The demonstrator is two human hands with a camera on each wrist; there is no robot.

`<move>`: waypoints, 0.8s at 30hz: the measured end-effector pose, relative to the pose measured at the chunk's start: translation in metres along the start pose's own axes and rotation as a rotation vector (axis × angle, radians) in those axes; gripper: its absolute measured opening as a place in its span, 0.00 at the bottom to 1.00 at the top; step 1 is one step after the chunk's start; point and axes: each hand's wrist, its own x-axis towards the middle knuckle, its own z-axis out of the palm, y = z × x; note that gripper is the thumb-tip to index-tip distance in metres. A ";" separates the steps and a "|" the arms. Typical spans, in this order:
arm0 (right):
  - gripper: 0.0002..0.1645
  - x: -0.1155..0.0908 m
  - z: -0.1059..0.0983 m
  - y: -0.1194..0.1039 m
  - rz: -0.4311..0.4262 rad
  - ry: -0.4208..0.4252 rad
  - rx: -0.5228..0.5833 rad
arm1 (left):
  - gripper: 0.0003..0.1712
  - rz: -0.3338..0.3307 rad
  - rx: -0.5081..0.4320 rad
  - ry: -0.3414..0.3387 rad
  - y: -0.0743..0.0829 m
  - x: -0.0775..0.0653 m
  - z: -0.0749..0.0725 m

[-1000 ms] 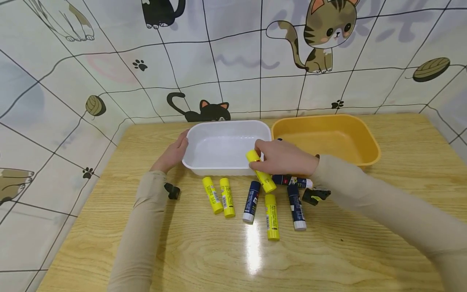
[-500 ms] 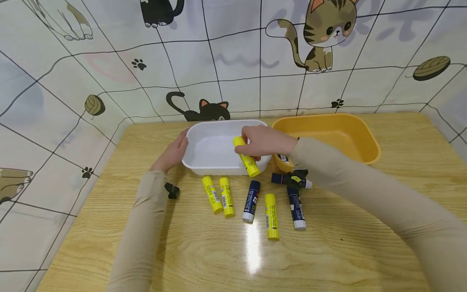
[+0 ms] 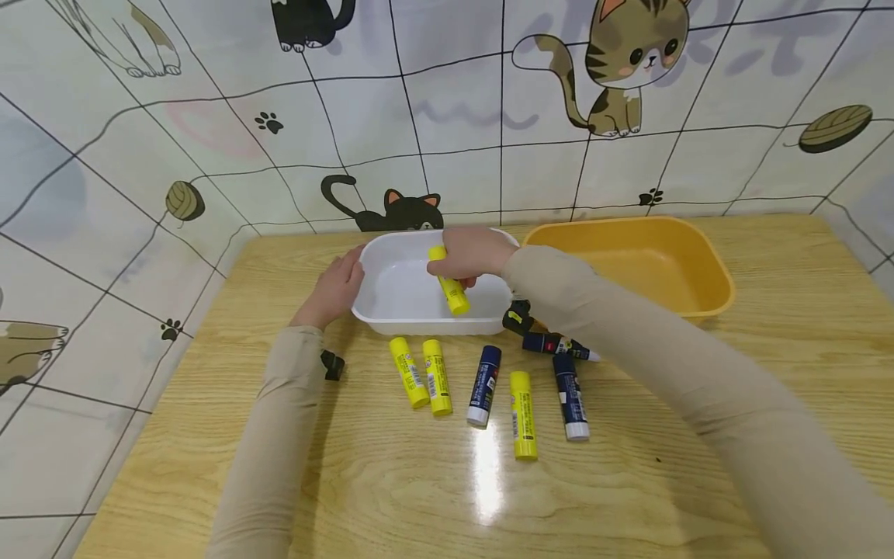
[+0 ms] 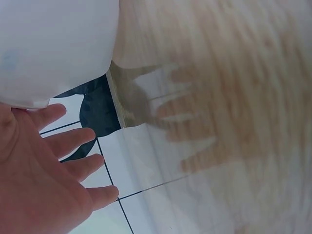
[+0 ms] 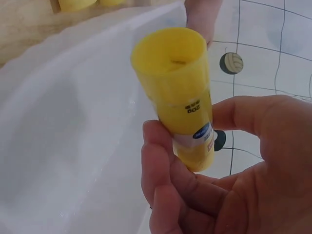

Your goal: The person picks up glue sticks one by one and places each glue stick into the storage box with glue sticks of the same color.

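Observation:
My right hand (image 3: pixel 478 252) pinches a yellow glue stick (image 3: pixel 454 295) between thumb and fingers, over the inside of the white plastic basin (image 3: pixel 419 328). In the right wrist view the glue stick (image 5: pixel 183 107) is tilted, its hollow round end toward the camera. The left hand (image 3: pixel 337 289) rests against the basin's left end; its fingers (image 4: pixel 73 141) are straight and spread in the left wrist view. On the table in front of the basin lie three more yellow glue sticks (image 3: pixel 437 378) and three dark blue ones with white ends (image 3: pixel 484 386).
A yellow-orange basin (image 3: pixel 663 272) stands right beside the white one, partly behind the right sleeve (image 3: pixel 628 326). Both basins are at the back of the wooden table (image 3: pixel 391 481), before a wall covering printed with cats (image 3: pixel 461 116). Black wrist cameras (image 3: pixel 518 317) hang below the wrists.
The right hand has carried the yellow glue stick left and back, from the white basin's front right corner to over its inside. The left hand has stayed at the basin's left end.

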 end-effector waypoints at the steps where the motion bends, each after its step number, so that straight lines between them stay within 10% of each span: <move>1: 0.19 0.003 0.000 0.000 0.005 -0.001 -0.009 | 0.31 -0.002 0.006 0.001 0.000 0.000 0.000; 24: 0.20 0.051 0.008 0.027 0.283 -0.252 0.039 | 0.32 -0.029 0.112 -0.021 0.004 0.000 -0.001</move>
